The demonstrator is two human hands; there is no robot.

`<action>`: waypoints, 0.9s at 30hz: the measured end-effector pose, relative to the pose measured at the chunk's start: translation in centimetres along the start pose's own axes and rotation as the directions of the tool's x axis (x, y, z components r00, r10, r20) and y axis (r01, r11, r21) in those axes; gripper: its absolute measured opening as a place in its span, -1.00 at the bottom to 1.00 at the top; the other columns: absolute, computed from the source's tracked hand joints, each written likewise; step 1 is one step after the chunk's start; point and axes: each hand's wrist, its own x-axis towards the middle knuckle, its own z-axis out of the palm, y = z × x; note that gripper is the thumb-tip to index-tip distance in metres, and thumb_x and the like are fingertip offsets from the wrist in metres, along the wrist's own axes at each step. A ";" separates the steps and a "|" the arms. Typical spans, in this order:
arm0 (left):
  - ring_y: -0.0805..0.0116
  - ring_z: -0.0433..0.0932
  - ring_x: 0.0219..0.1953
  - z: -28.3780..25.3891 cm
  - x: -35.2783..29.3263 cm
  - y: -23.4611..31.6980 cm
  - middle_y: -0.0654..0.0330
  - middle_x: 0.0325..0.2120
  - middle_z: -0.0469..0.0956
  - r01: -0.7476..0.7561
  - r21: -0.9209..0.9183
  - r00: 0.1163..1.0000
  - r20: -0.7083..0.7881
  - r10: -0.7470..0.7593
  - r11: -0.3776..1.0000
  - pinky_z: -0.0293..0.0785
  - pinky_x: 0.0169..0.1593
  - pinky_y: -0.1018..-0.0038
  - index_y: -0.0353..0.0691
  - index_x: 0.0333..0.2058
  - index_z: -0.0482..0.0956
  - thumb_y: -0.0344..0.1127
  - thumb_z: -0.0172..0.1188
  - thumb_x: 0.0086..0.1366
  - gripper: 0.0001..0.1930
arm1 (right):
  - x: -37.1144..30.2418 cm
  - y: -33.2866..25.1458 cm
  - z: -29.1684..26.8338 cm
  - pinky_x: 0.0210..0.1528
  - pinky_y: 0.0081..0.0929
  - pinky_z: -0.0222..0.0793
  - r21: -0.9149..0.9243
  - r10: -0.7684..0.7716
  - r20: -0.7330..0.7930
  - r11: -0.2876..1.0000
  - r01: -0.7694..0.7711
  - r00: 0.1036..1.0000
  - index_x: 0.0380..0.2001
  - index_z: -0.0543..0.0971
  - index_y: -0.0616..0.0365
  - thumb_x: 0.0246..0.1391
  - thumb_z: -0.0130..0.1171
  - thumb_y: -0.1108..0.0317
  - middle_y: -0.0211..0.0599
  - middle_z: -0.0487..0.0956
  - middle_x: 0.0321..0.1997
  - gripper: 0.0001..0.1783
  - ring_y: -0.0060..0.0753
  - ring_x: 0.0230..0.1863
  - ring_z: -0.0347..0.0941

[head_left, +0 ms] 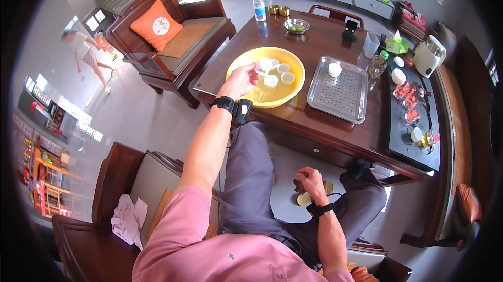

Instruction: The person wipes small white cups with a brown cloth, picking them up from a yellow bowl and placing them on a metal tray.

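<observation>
While the left hand [238, 80] pinches a small white cup [263, 65] over the yellow basin [246, 62] near the table's [325, 38] left edge, the right hand [310, 180] rests loosely curled, empty, well apart.

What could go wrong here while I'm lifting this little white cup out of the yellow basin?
The left hand holds a small white cup over the yellow basin; wet, it might slip and chip the other cups. The basin sits near the table edge, so a nudge could possibly tip it.

Bare dark wooden tabletop [319, 36] lies open at twelve o'clock of the round yellow plastic basin [272, 100]; the perforated steel tray [338, 93] blocks three o'clock.
</observation>
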 end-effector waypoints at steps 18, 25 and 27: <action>0.62 0.39 -0.57 1.2 -0.4 -2.7 0.32 -0.55 0.54 -0.108 0.691 0.958 -0.119 0.260 0.715 0.21 -0.54 0.61 -0.25 -0.23 0.68 -0.14 0.21 0.38 -0.73 | 0.9 2.2 0.0 -0.52 -0.45 0.55 -0.172 -0.212 -0.065 0.965 0.198 0.975 -0.24 0.65 0.35 0.17 0.17 0.34 -0.10 0.67 -0.53 -0.74 -0.36 -0.61 0.64; 0.57 0.47 -0.52 2.3 -1.1 -3.1 0.27 -0.49 0.61 -0.160 0.721 0.932 -0.115 0.344 0.674 0.35 -0.47 0.56 -0.35 -0.17 0.71 -0.15 0.22 0.36 -0.67 | -0.1 0.3 -0.4 -0.53 -0.44 0.55 -0.071 -0.044 -0.038 0.997 0.042 0.998 -0.24 0.65 0.35 0.17 0.17 0.35 -0.16 0.66 -0.56 -0.76 -0.35 -0.61 0.64; 0.55 0.49 -0.51 0.6 0.4 -3.4 0.27 -0.51 0.62 -0.230 0.742 0.918 -0.050 0.394 0.629 0.38 -0.45 0.54 -0.37 -0.20 0.71 -0.14 0.22 0.36 -0.66 | -0.3 -0.5 -0.3 -0.55 -0.45 0.54 -0.018 0.009 -0.008 1.000 -0.009 1.000 -0.25 0.65 0.34 0.18 0.16 0.36 -0.18 0.66 -0.57 -0.77 -0.36 -0.61 0.64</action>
